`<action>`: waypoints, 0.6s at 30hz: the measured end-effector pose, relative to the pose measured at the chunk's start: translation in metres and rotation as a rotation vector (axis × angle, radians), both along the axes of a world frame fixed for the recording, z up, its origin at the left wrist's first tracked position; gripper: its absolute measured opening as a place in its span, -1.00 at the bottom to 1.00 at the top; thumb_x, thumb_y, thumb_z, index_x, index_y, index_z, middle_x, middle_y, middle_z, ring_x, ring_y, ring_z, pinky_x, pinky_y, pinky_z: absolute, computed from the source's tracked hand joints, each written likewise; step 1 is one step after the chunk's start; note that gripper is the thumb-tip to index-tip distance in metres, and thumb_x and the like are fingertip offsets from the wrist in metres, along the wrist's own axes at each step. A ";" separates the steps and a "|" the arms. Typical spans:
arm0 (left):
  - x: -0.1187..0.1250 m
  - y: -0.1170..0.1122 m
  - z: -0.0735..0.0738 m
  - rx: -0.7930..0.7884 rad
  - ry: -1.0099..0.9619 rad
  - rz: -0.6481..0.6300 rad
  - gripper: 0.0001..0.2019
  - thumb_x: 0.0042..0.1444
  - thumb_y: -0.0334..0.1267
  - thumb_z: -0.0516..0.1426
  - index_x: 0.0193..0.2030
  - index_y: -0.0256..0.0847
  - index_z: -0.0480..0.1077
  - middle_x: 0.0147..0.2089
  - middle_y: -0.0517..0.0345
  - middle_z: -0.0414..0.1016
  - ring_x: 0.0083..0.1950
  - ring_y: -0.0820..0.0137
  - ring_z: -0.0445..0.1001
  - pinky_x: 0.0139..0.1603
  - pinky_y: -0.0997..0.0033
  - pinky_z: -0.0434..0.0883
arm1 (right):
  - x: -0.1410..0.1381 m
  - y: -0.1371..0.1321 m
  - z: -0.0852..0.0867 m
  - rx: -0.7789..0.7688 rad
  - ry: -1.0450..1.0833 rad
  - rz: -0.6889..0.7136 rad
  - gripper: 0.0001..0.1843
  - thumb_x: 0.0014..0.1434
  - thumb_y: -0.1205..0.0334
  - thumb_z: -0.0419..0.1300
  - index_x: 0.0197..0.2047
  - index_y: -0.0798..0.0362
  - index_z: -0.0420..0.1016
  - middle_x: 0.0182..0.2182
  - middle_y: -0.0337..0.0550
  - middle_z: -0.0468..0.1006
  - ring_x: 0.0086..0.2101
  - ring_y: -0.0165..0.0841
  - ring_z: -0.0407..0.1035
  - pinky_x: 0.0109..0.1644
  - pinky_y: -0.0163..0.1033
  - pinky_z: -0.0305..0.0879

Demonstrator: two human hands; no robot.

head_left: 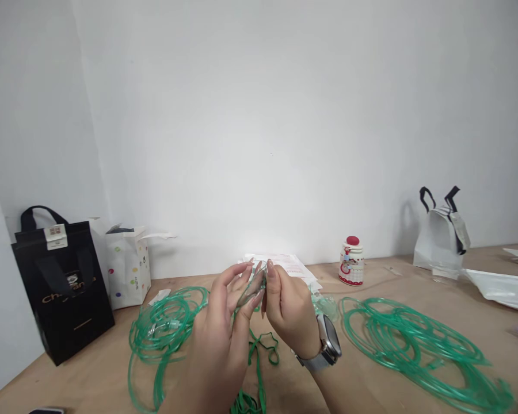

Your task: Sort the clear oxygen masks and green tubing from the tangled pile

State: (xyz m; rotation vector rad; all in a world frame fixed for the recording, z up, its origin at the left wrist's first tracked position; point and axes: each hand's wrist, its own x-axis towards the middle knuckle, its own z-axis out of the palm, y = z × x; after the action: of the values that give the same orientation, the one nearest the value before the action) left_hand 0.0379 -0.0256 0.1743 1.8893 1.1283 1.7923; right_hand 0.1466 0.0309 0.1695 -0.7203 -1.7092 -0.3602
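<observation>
Both my hands are raised together over the wooden table (371, 368). My left hand (224, 322) and my right hand (287, 307) pinch a small clear plastic piece (251, 287) between their fingertips. A thin green strap (259, 356) hangs from it down toward the table. A watch sits on my right wrist (328, 345). A coil of green tubing (164, 328) lies to the left of my hands. A larger coil of green tubing (418, 345) lies to the right.
A black paper bag (63, 287) and a white dotted bag (127, 267) stand at the back left. Papers (291, 265), a small red-capped jar (351, 261), a white bag with black handles (442, 233) and flat white packets (501, 287) lie near the wall.
</observation>
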 end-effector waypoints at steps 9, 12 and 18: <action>-0.001 -0.001 -0.001 -0.026 -0.005 0.002 -0.64 0.18 -0.30 0.01 0.13 -0.10 0.14 0.01 0.10 0.52 0.15 0.28 0.33 0.09 0.24 0.41 | -0.005 0.000 -0.005 -0.010 0.093 0.016 -0.65 0.28 0.35 -0.20 -0.53 -0.02 0.13 -0.77 -0.34 0.24 -0.72 -0.44 0.21 -0.55 -0.33 0.12; -0.005 0.001 -0.001 -0.040 0.000 -0.019 -0.63 0.18 -0.28 0.02 0.14 -0.08 0.13 -0.01 0.10 0.53 0.16 0.27 0.32 0.03 0.26 0.45 | -0.005 0.000 -0.005 0.002 0.080 0.025 -0.65 0.28 0.36 -0.21 -0.52 -0.02 0.12 -0.78 -0.36 0.22 -0.73 -0.45 0.19 -0.55 -0.33 0.12; -0.012 0.004 -0.001 -0.085 -0.002 -0.099 -0.62 0.19 -0.27 0.01 0.16 -0.08 0.10 -0.05 0.10 0.55 0.15 0.30 0.34 0.00 0.32 0.46 | -0.010 -0.001 -0.006 -0.008 0.123 0.025 -0.66 0.28 0.36 -0.20 -0.53 -0.02 0.09 -0.80 -0.39 0.18 -0.75 -0.45 0.18 -0.57 -0.33 0.10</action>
State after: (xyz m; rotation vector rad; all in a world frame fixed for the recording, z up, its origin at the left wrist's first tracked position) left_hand 0.0263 -0.0212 0.1738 1.8597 1.0730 1.6670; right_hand 0.1371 0.0297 0.1637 -0.7114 -1.6025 -0.2858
